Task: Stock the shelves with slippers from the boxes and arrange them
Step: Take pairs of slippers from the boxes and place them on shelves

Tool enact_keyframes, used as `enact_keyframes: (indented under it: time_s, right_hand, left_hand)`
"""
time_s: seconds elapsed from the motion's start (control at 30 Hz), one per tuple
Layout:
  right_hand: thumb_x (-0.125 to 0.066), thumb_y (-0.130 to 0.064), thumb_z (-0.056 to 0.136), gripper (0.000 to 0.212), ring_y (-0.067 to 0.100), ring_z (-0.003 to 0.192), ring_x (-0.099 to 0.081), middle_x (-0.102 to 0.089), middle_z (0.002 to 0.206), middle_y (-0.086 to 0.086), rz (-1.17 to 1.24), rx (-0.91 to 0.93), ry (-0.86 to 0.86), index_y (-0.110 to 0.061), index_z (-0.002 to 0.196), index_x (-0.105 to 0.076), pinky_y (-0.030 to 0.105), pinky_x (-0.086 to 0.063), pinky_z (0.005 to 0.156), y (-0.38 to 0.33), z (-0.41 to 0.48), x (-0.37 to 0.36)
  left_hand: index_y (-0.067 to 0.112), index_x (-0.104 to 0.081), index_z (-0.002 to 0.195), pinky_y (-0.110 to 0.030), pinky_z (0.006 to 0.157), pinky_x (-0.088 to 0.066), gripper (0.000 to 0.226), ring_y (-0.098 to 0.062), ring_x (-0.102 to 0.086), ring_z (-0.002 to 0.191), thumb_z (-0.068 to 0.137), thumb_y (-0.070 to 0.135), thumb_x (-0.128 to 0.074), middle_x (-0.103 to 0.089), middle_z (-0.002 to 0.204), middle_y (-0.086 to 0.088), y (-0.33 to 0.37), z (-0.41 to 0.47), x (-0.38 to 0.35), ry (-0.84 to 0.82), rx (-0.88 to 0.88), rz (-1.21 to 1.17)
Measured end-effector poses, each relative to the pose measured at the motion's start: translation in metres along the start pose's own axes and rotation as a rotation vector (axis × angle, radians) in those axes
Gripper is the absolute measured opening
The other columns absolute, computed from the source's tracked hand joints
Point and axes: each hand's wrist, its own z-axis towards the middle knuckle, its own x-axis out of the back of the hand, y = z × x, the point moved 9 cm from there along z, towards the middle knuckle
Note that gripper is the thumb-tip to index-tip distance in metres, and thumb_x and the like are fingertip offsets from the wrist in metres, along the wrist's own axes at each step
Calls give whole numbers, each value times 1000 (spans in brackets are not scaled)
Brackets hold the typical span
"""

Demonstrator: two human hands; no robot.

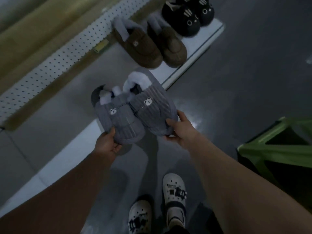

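Observation:
Two grey ribbed slippers with small white bear faces and pale fleece lining hang side by side above the front edge of the low white shelf [55, 119]. My left hand [108, 142] grips the toe of the left grey slipper [118, 119]. My right hand [179, 129] grips the toe of the right grey slipper [152, 105]. Further along the shelf stand a pair of brown slippers [148, 46] with grey cuffs and a pair of black cat-face slippers [190, 16].
A white pegboard back panel [55, 58] runs behind the shelf. A green crate or stool [276, 146] stands on the dark floor at the right. My feet in white clogs [173, 191] are at the bottom, close to the shelf edge.

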Motion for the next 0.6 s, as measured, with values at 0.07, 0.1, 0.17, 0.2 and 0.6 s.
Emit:
enact_keyframes:
  time_s: [0.07, 0.1, 0.17, 0.2, 0.6]
  right_hand:
    - [-59, -7, 97, 52, 34, 102, -60, -51, 136, 10, -15, 18, -20, -28, 141, -41, 48, -58, 74, -7, 19, -19]
    - [-58, -7, 98, 52, 33, 100, -60, -50, 137, 10, -27, 28, -25, -27, 142, -40, 50, -58, 76, -10, 28, -28]
    - [-56, -6, 98, 49, 30, 95, -60, -50, 133, 10, -36, 38, -26, -25, 141, -39, 52, -56, 81, -13, 44, -44]
    - [-55, -5, 99, 49, 27, 91, -60, -50, 130, 10, -35, 44, -28, -24, 141, -39, 52, -56, 82, -16, 52, -53]
    - [-42, 24, 88, 67, 37, 120, -55, -56, 130, 20, -157, 230, -127, -4, 149, -34, 38, -46, 100, -55, 130, -145]
  left_hand:
    - [4, -48, 137, -45, 106, -41, 42, -41, -44, 131, 102, 27, -45, -43, 144, -25, 11, 22, 5, 23, 5, -46]
    - [7, -49, 135, -44, 99, -46, 39, -35, -52, 124, 102, 27, -45, -49, 141, -20, 18, 31, 7, 28, 6, -73]
    - [12, -50, 135, -39, 83, -50, 36, -23, -59, 110, 103, 26, -44, -58, 134, -6, 31, 47, 11, 38, -1, -116]
    - [13, -49, 136, -37, 80, -49, 36, -21, -58, 108, 103, 27, -43, -58, 133, -4, 38, 55, 13, 37, -12, -131]
    - [8, -45, 141, -28, 65, -55, 39, -15, -64, 84, 102, 14, -43, -65, 100, -5, 85, 121, 24, 43, -117, -255]
